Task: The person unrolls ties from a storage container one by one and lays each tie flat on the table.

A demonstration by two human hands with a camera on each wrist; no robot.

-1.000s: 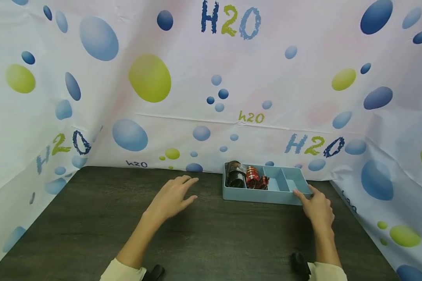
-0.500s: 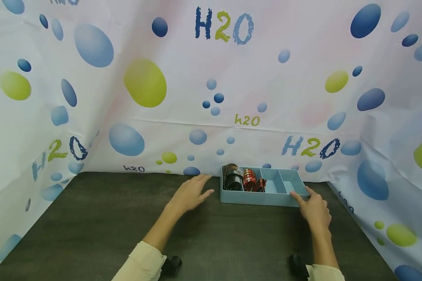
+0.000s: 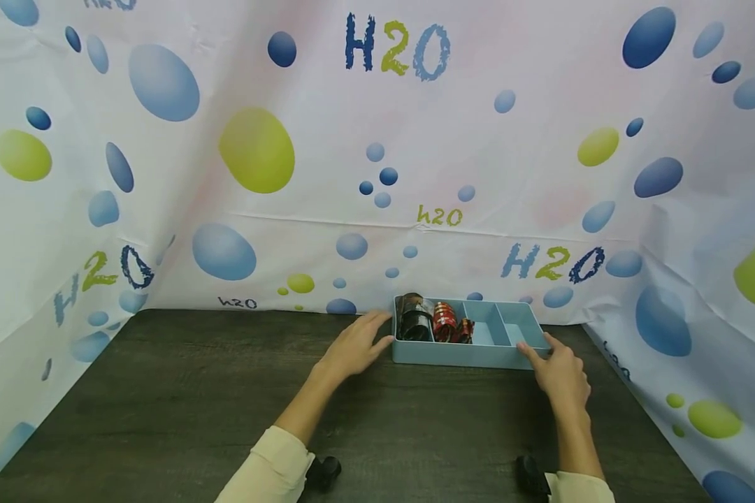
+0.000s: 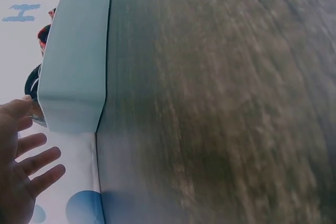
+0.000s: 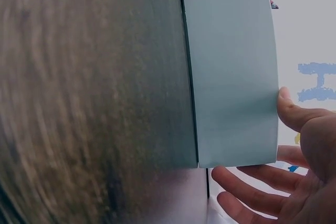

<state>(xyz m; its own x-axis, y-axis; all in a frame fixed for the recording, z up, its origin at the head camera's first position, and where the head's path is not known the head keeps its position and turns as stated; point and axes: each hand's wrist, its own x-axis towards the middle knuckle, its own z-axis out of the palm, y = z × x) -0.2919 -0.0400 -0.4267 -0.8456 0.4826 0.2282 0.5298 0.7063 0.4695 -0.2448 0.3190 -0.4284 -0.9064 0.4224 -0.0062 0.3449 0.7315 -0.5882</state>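
Observation:
A light blue divided tray stands at the back of the dark table, right of centre. Its leftmost compartment holds a shiny black-and-brown rolled bundle. Beside it lie a red striped rolled bundle and a smaller red-brown crinkled piece. My left hand is at the tray's left end, fingers spread and fairly straight; whether it touches the wall cannot be told. At the right front corner, my right hand has its thumb on the front rim and its extended fingers against the end wall.
A white sheet with blue and green spots and "H2O" lettering hangs close behind the tray and along both sides. Dark wood-grain table stretches to the left and in front. Black straps with small devices sit at both wrists.
My left hand has moved right, across the table to the tray's left end. The right hand stays at the right corner. The head view has shifted slightly; the tray looks unmoved.

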